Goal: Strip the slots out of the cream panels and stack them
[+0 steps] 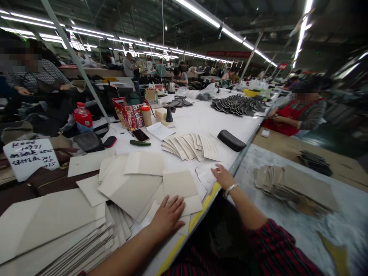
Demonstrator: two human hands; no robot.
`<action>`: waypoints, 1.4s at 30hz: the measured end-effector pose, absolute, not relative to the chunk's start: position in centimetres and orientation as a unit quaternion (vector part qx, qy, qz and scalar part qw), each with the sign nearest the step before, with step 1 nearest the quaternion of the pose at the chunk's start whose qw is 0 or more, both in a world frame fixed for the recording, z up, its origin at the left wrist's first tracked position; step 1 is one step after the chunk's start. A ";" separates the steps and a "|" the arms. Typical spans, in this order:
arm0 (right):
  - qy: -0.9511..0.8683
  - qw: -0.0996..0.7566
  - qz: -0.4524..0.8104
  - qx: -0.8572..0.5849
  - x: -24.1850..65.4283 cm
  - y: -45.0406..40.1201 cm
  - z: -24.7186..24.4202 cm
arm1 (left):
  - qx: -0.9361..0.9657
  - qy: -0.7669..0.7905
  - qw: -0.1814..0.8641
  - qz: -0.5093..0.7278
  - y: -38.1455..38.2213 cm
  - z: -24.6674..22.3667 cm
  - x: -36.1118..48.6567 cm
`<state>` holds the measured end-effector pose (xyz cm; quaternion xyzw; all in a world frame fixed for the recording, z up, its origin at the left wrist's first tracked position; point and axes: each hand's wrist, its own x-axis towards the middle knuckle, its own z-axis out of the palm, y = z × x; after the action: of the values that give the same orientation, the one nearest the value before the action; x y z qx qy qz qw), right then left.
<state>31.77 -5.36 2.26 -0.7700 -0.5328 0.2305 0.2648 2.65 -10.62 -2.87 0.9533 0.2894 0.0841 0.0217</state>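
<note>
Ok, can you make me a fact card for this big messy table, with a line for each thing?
Left hand: flat, fingers spread, on pale flat pieces
Right hand: near the table edge, bracelet on its wrist
Fanned pieces: pale, beyond the hands
Black case: right of the fan
Green thing: long, maybe a cucumber, near the phone
Red bottle: far left side
Sign: white, with handwriting
Person at right: wears red
</note>
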 end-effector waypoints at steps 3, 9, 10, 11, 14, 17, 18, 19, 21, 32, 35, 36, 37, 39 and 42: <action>-0.654 0.191 0.274 -0.678 25.9 -11.4 0.0 | 0.962 0.260 0.043 0.067 -12.5 -3.3 0.0; -0.620 0.242 0.416 -0.620 20.7 -17.9 -1.6 | 0.967 0.238 0.052 0.078 -15.5 -3.4 -4.3; -0.572 0.265 0.465 -0.622 20.7 -17.9 -1.6 | 0.968 0.235 0.049 0.078 -15.2 -3.4 -4.1; -0.515 0.284 0.518 -0.621 20.8 -17.7 -1.6 | 0.970 0.227 0.044 0.079 -14.8 -3.3 -3.7; -0.385 0.303 0.628 -0.605 20.7 -17.2 -1.3 | 0.975 0.199 0.027 0.091 -13.2 -3.2 -1.7; -0.382 0.241 0.673 -0.585 20.4 -17.3 -0.8 | 0.973 0.203 0.044 0.101 -12.3 -2.7 0.3; -0.399 0.202 0.688 -0.572 20.3 -17.4 -0.6 | 0.970 0.215 0.058 0.101 -12.1 -2.3 0.9; -0.422 0.163 0.693 -0.561 20.4 -17.3 -0.3 | 0.965 0.230 0.069 0.105 -11.9 -1.8 1.4; -0.493 0.123 0.637 -0.579 20.7 -16.8 0.3 | 0.952 0.268 0.071 0.131 -11.1 -1.0 2.4; -0.604 0.033 0.558 -0.569 20.6 -16.5 -0.8 | 0.932 0.351 0.035 0.088 -8.2 -3.1 4.1; -0.656 0.084 0.431 -0.614 21.6 -14.2 -0.5 | 0.940 0.335 0.034 0.061 -7.9 -2.3 4.3; -0.675 0.109 0.355 -0.637 22.0 -12.9 -0.5 | 0.944 0.326 0.033 0.046 -7.6 -2.0 4.5; -0.687 0.127 0.292 -0.653 22.4 -11.4 -0.5 | 0.947 0.317 0.032 0.031 -7.3 -1.7 4.7; -0.703 0.131 0.237 -0.658 23.0 -8.7 -0.8 | 0.954 0.299 0.031 0.008 -6.4 -1.5 5.0; -0.717 0.096 0.245 -0.645 23.4 -6.1 -1.5 | 0.957 0.287 0.039 -0.010 -5.1 -1.6 5.3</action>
<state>23.44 -6.11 -1.51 -0.6453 -0.7171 0.2452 0.0961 5.32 -5.08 -1.60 0.9570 0.2873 -0.0099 0.0393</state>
